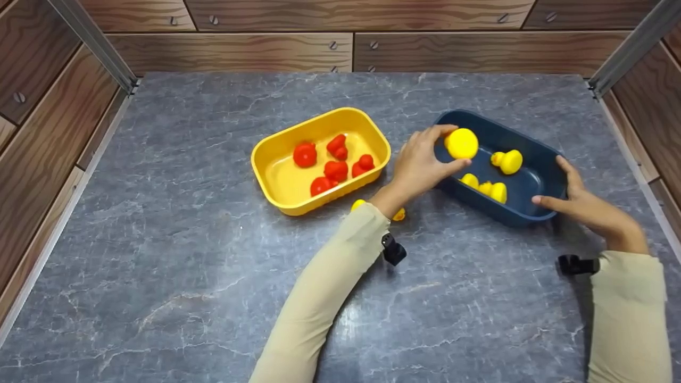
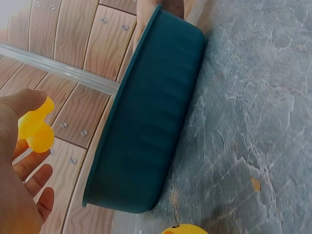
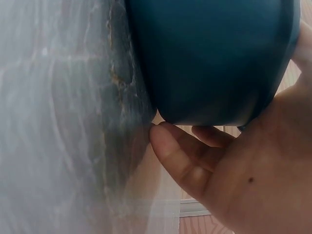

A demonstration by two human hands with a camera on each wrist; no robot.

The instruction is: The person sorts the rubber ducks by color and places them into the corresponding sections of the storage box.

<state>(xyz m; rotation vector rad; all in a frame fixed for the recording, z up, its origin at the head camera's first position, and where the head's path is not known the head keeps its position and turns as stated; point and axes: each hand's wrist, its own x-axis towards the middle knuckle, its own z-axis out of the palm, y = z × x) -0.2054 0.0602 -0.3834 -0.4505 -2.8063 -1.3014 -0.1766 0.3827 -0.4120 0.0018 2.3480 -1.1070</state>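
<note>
My left hand point(image 1: 420, 159) pinches a yellow rubber duck point(image 1: 462, 144) between thumb and fingers, above the left end of a dark blue bin point(image 1: 537, 183). Its flat round base faces the head camera; the left wrist view shows the duck point(image 2: 39, 127) from the side. Several yellow ducks point(image 1: 509, 161) lie inside the bin, partly hidden by its near wall. At the bin's right end my right hand point(image 1: 590, 205) grips it, thumb at the rim. In the right wrist view, fingers point(image 3: 187, 161) curl against the outside of the end wall.
Left of the blue bin stands a yellow bin point(image 1: 276, 178) holding several red rubber ducks point(image 1: 305, 154). Yellow pieces point(image 1: 399, 214) show on the grey marbled table point(image 1: 186, 239), partly hidden behind my left wrist. Wood-patterned panels point(image 1: 239, 50) wall the table in.
</note>
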